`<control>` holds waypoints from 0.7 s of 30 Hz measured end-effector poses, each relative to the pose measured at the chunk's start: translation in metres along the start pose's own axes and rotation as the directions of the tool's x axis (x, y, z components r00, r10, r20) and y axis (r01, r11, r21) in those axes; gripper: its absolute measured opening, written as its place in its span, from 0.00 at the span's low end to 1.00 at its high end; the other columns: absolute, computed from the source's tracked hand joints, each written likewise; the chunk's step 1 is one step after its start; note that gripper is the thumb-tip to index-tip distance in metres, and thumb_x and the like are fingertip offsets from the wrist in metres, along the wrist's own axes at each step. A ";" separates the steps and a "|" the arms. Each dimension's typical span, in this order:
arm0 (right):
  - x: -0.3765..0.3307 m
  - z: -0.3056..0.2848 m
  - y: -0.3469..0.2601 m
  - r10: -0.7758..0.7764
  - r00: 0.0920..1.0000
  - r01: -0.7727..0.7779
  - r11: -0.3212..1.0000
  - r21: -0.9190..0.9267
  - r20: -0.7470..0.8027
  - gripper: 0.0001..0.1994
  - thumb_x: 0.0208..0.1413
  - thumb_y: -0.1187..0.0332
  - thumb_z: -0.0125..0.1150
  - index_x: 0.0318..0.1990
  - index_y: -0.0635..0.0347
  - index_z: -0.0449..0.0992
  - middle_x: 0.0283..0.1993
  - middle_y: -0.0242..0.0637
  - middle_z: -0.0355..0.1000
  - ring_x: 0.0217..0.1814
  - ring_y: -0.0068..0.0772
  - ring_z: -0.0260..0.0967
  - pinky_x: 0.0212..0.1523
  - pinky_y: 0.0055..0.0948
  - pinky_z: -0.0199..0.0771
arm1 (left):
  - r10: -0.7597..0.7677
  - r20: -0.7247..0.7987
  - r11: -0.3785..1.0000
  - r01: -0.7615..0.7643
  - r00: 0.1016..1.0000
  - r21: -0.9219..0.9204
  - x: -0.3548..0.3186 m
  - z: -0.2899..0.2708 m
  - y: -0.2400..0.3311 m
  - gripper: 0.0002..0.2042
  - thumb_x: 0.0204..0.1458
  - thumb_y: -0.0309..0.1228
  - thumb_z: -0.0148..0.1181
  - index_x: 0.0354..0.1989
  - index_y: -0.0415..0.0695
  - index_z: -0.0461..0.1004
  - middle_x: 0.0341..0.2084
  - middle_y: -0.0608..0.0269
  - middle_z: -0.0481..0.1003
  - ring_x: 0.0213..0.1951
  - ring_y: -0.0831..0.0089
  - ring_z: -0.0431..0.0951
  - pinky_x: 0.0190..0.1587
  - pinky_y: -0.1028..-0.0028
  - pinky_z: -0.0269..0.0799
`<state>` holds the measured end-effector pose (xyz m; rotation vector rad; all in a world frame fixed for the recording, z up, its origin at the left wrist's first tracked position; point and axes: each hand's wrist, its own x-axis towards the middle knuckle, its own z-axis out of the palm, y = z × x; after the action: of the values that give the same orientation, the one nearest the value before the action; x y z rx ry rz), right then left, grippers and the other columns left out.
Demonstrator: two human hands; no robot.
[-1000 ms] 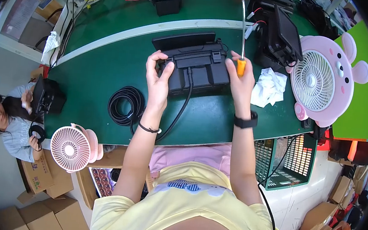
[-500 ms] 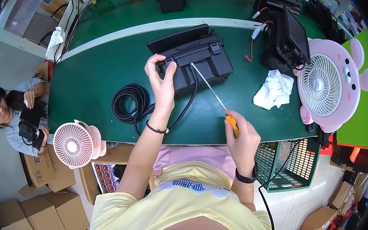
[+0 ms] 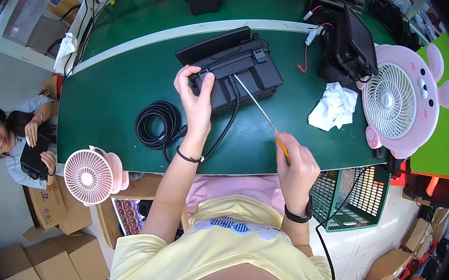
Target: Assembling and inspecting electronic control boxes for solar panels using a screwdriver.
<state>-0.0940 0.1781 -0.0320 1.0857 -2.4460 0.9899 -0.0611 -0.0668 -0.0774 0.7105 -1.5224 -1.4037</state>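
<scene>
Screwdriver (image 3: pixel 263 113) now aslant in right hand (image 3: pixel 298 167)

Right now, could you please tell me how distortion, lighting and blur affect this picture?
Head view: the white strip bows, fisheye-like; corners fall to black; the crumpled tissue looks bright, the black case dark; the screwdriver shows no obvious motion blur.

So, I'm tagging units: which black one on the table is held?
The central unit with ribbed cable: the left hand holds it; others there are untouched.
</scene>
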 end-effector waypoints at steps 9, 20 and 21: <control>0.005 0.004 -0.006 0.152 0.962 -0.236 0.879 0.414 0.227 0.14 0.58 0.72 0.65 0.51 0.56 0.76 0.33 0.46 0.80 0.29 0.45 0.79 0.27 0.31 0.76 | 0.185 0.023 0.957 -0.185 0.983 0.222 0.001 -0.001 0.006 0.23 0.48 0.23 0.72 0.51 0.46 0.68 0.49 0.63 0.62 0.51 0.71 0.65 0.57 0.72 0.62; 0.009 -0.013 -0.033 0.067 0.975 -0.110 0.974 0.197 0.214 0.15 0.56 0.73 0.64 0.52 0.54 0.76 0.32 0.44 0.78 0.27 0.44 0.78 0.26 0.36 0.77 | 0.106 -0.026 0.993 -0.105 0.994 0.046 0.001 0.001 0.004 0.25 0.47 0.23 0.71 0.52 0.47 0.66 0.51 0.61 0.60 0.53 0.68 0.62 0.59 0.69 0.58; 0.009 -0.010 -0.034 0.066 0.975 -0.109 0.974 0.196 0.214 0.15 0.56 0.73 0.64 0.52 0.54 0.76 0.32 0.44 0.78 0.27 0.44 0.78 0.26 0.36 0.77 | 0.112 -0.030 0.992 -0.110 0.993 0.067 0.000 0.000 0.005 0.25 0.47 0.23 0.71 0.53 0.47 0.66 0.51 0.61 0.60 0.53 0.68 0.62 0.59 0.69 0.58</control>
<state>-0.0752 0.1643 -0.0040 1.2098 -2.6209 1.2408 -0.0604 -0.0654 -0.0728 0.6746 -1.5635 -1.2584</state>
